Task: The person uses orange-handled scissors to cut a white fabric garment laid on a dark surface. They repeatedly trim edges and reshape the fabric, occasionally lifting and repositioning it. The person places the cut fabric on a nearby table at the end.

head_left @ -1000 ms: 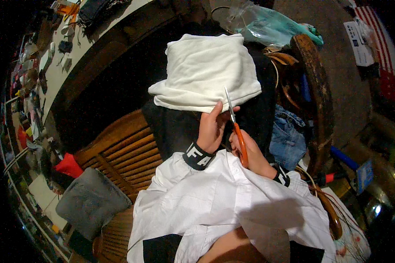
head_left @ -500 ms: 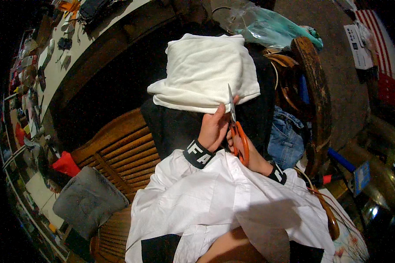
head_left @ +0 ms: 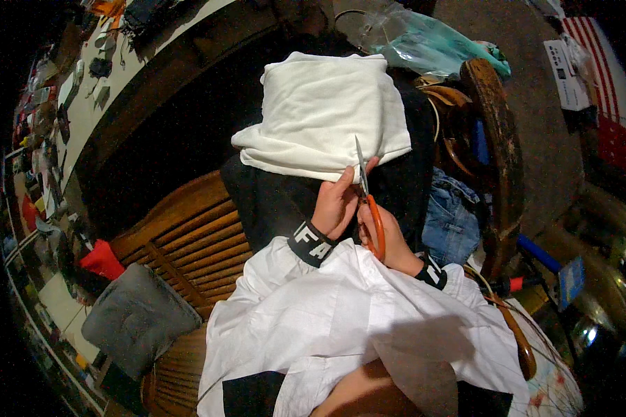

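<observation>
A folded piece of thick white cloth (head_left: 323, 111) lies draped over the person's dark-clad lap, its near edge hanging toward the body. The right hand (head_left: 389, 236) is wrapped around the orange handles of a pair of scissors (head_left: 366, 198), the steel blades pointing up and touching the cloth's lower edge. The left hand (head_left: 337, 205) sits just beside the blades, fingers curled and pinching that same edge, the thumb raised close to the steel. That closeness looks like the main risk: if the blades close while the cloth bunches, the thumb or fingertip could be nicked, and the several folded layers might jam the scissors or send the cut crooked. The dark trousers right under the edge could also be caught. Around the person are a slatted wooden chair (head_left: 188, 240) with a grey cushion (head_left: 135, 316) to the left, blue denim (head_left: 452, 222) and a curved wooden armrest (head_left: 497, 139) to the right, and a crinkled clear plastic bag (head_left: 424, 42) beyond the cloth. Nothing blocks the hands.
</observation>
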A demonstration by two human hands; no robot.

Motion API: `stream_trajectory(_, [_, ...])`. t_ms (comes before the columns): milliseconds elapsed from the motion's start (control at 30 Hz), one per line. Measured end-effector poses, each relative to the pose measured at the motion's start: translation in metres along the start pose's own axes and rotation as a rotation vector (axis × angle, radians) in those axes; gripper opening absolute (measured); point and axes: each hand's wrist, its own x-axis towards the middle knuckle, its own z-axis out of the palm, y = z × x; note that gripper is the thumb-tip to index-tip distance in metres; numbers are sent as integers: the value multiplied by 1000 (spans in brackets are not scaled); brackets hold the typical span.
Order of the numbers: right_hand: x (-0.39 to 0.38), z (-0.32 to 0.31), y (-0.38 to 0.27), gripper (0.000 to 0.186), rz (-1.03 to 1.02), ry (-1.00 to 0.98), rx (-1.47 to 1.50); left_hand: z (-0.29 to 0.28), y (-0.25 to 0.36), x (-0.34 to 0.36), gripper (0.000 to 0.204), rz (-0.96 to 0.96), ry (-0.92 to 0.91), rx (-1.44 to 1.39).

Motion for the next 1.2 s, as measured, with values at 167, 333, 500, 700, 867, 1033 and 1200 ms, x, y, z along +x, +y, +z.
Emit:
stream_trajectory(167, [10,-10,18,35,-138,-31,-50,4,4,-3,44,38,-49,216])
stream_trajectory(333, [13,-7,-11,29,86,0,313,3,8,-5,39,16,-52,319])
stream_trajectory(500, [15,-5,-7,27,117,17,440,-1,4,-4,35,109,-81,345])
stream_trajectory(700, [12,-4,-6,28,58,79,129,7,2,-4,38,152,-82,285])
stream_trajectory(867, [11,-1,-11,31,41,82,83,4,2,-3,38,129,-68,251])
stream_trajectory(1033, [10,4,-7,33,63,107,22,4,5,-1,40,105,-66,321])
stream_trajectory(1200, [10,-3,-10,36,74,36,133,3,9,-2,39,58,-39,300])
